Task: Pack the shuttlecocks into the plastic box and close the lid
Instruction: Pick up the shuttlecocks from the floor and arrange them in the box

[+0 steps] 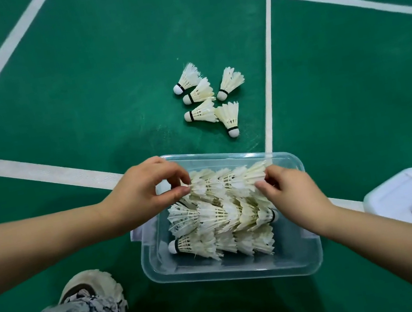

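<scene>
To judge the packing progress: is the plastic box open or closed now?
Open. The plastic box has no lid on it, its shuttlecocks lie uncovered; the white lid lies on the floor to its right.

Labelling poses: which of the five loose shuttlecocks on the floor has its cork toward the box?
The shuttlecock nearest the plastic box: cork toward it; the other four point theirs leftward.
</scene>
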Tool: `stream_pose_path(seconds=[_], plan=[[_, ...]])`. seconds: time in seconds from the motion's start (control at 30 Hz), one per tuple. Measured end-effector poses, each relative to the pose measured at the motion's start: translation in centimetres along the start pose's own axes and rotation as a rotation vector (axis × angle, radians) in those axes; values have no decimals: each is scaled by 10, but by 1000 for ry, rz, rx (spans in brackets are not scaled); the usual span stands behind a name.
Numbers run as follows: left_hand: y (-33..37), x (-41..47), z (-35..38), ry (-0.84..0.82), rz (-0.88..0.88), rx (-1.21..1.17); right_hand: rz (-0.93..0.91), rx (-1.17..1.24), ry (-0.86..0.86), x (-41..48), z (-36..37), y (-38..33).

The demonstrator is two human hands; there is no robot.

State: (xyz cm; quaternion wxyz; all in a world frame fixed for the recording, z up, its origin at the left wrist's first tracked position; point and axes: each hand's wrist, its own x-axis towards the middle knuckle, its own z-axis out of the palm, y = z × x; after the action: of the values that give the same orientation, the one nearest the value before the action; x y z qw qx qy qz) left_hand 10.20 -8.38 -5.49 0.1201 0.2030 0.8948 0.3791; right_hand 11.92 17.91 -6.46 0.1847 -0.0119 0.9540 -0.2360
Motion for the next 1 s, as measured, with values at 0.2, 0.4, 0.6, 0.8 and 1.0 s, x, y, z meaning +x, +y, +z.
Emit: stream_pose_path(seconds=[0.2, 0.4, 0.6, 0.8, 1.0], plan=[[0, 0, 1, -37, 13, 3, 88, -29, -193, 10, 6, -6], [-1, 11, -14, -108, 77, 91, 64, -185, -145, 16, -32, -16], [-7, 83, -38, -157, -9, 205, 71, -74, 42, 59, -57, -10], [-46, 175, -9, -172, -227, 221, 61, -66, 6, 131, -38, 8], [-79, 231, 21, -285, -143, 648, -19, -83, -11, 200, -18, 11]])
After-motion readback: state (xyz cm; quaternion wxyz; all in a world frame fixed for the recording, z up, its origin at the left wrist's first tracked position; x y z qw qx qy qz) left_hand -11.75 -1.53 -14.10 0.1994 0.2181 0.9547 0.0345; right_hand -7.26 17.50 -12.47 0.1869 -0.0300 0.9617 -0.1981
